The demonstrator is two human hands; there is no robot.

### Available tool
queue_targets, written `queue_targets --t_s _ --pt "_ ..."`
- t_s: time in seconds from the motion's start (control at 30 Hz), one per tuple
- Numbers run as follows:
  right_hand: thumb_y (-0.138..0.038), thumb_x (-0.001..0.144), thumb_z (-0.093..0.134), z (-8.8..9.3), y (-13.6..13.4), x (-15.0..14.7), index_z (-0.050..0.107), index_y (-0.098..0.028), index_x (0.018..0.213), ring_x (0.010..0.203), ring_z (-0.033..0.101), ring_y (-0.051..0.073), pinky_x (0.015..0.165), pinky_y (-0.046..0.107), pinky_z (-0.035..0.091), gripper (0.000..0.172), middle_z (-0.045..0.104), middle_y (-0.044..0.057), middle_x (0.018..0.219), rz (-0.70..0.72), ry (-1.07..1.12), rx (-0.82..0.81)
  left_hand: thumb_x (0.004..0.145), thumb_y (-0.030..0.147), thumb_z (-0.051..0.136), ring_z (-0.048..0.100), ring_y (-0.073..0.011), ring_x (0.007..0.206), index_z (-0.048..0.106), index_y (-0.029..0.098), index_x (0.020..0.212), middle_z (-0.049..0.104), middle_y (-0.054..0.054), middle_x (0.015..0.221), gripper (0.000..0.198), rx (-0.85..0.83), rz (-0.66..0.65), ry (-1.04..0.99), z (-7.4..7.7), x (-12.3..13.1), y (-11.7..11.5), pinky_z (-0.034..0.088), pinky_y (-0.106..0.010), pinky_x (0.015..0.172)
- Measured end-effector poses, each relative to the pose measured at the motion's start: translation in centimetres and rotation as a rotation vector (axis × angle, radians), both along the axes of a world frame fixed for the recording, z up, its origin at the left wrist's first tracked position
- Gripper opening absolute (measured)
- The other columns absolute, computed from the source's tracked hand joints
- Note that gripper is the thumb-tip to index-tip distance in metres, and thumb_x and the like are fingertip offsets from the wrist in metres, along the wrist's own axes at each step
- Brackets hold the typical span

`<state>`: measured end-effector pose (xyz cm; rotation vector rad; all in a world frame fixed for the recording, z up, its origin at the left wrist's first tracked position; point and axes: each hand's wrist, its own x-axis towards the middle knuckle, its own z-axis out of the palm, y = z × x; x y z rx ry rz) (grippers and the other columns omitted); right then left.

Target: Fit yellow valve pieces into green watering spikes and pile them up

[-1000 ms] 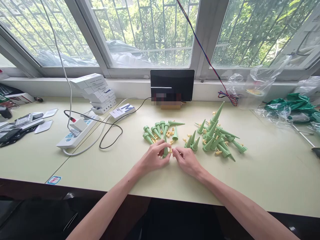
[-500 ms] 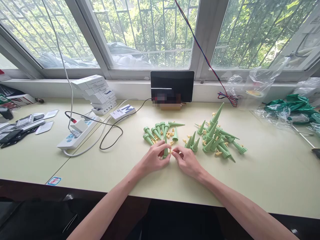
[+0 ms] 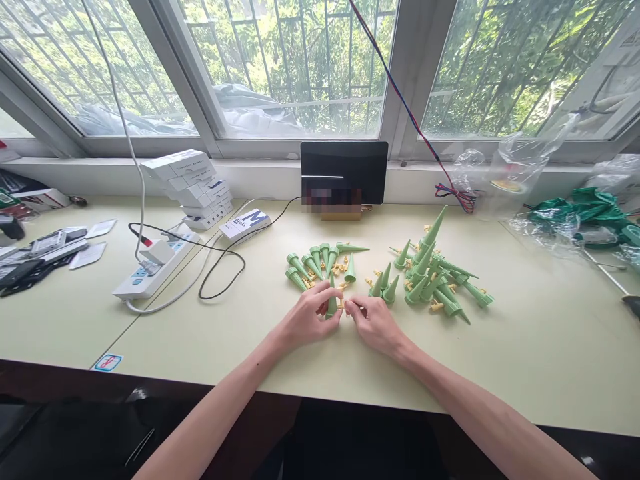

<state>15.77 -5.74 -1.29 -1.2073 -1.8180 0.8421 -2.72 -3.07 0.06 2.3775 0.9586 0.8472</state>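
With a green cone [image 3: 331, 305] gripped upright by the left hand [image 3: 309, 316] near the middle of the worktop [image 3: 210, 340], the yellow fitting [image 3: 341, 304] pinched by the right hand [image 3: 373, 320] at the cone's three o'clock could be cracked if overtwisted.

A pale yellow-green worktop [image 3: 540, 360] fills the foreground, a thin dark seam [image 3: 115, 341] slanting across its left part from far edge to near edge. Along the far edge runs a white ledge [image 3: 267, 170] beneath windows [image 3: 295, 67] in grey frames [image 3: 419, 53]. Daylight enters past dark bars [image 3: 327, 40] and sunlit foliage [image 3: 480, 67]; below the near edge lies deep shadow.
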Motion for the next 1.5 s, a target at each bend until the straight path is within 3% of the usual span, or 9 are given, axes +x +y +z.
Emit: queue_targets --t_s 1.3,1.5 --pt "-0.031 0.098 0.041 -0.16 -0.04 -0.25 0.053 -0.018 0.064 0.053 0.045 0.012 0.054 0.025 0.032 0.038 0.054 -0.001 0.058 -0.013 0.018 -0.009 0.087 0.021 0.055 0.046 -0.0100 0.061 0.062 0.018 0.102 0.049 -0.001 0.079 0.017 0.015 -0.014 -0.006 -0.31 -0.26 0.28 0.042 -0.023 0.056" --pt "-0.031 0.098 0.042 -0.12 0.01 -0.44 0.052 -0.018 0.064 0.052 0.044 0.012 0.054 0.026 0.031 0.038 0.051 -0.002 0.056 -0.014 0.037 -0.010 0.094 0.023 0.049 0.047 -0.0089 0.061 0.057 0.018 0.119 0.057 -0.003 0.087 0.027 -0.021 -0.008 -0.099 -0.92 -0.53 0.86 0.045 -0.022 0.056"
